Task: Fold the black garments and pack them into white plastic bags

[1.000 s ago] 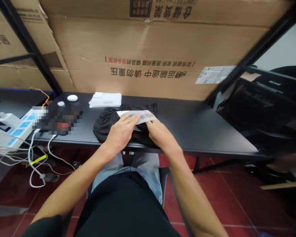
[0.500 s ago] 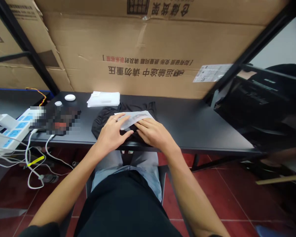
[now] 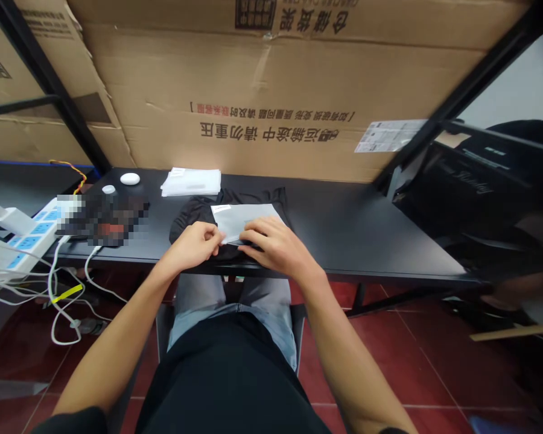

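A flat, whitish, translucent plastic bag [image 3: 247,214] with a small printed label at its far left corner lies over crumpled black cloth [image 3: 190,210] at the front of the dark table. My left hand [image 3: 198,243] pinches the bag's near left corner between thumb and fingers. On the right, my right hand [image 3: 276,246] grips the near edge, its curled fingers on top and the thumb below. That hand hides the bag's near right part. Just behind the cloth rests a stack of similar white bags [image 3: 191,182].
A cardboard sheet [image 3: 271,78] stands along the back of the table [image 3: 344,223]. To the left are a white oval case [image 3: 130,179], a small white cap [image 3: 108,189], a blurred dark device [image 3: 104,220] and a power strip [image 3: 34,235] with cables. Black bags [image 3: 470,175] are at the right.
The bag has been laid flatter and its label now shows. My left hand has drawn back from its top to pinch the near corner. My right hand's fingers have curled at the near edge.
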A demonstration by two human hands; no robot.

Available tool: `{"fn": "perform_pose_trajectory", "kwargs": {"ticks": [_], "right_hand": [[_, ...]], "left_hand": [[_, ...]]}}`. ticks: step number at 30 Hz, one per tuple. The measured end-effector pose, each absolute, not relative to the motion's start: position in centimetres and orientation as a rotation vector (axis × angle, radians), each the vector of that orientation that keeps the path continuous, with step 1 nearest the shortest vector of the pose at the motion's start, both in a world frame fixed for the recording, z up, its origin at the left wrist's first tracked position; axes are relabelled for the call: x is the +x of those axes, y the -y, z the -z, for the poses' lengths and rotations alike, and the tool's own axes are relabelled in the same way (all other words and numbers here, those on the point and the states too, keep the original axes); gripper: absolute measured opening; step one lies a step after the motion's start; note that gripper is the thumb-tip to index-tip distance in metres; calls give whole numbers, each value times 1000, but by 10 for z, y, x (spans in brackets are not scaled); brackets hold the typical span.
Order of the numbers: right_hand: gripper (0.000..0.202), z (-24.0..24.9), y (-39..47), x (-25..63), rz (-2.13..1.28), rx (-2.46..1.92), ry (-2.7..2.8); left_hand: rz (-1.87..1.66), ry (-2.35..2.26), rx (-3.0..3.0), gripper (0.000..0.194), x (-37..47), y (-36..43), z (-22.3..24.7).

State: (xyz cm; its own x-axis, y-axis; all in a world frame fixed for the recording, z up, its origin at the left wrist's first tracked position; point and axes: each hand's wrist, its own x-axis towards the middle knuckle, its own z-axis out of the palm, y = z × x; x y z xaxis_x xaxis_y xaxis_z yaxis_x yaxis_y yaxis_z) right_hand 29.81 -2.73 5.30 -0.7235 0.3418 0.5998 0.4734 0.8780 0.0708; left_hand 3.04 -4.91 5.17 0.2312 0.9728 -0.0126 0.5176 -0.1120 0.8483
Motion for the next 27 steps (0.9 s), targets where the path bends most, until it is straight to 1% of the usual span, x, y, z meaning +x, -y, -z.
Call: {"fn": "perform_pose_trajectory", "kwargs": {"ticks": [3, 6, 11, 17, 27], "right_hand": [[14, -47, 25, 283, 345, -574, 2473], [13, -43, 22, 270, 483, -546, 2453], [23, -39, 20, 261, 618, -506, 2432], [25, -40, 19, 266, 638, -546, 2398], [25, -44, 11, 302, 532, -625, 2367]], "left_hand": [[-819, -1297, 1751, 46, 32, 48, -52], [-860, -1230, 1737, 48, 32, 46, -51], [-900, -1186, 1686, 50, 34, 45, -47], [-963, -1175, 1647, 48, 34, 42, -49], [-1033, -1234, 1526, 42, 27, 42, -60]]}}
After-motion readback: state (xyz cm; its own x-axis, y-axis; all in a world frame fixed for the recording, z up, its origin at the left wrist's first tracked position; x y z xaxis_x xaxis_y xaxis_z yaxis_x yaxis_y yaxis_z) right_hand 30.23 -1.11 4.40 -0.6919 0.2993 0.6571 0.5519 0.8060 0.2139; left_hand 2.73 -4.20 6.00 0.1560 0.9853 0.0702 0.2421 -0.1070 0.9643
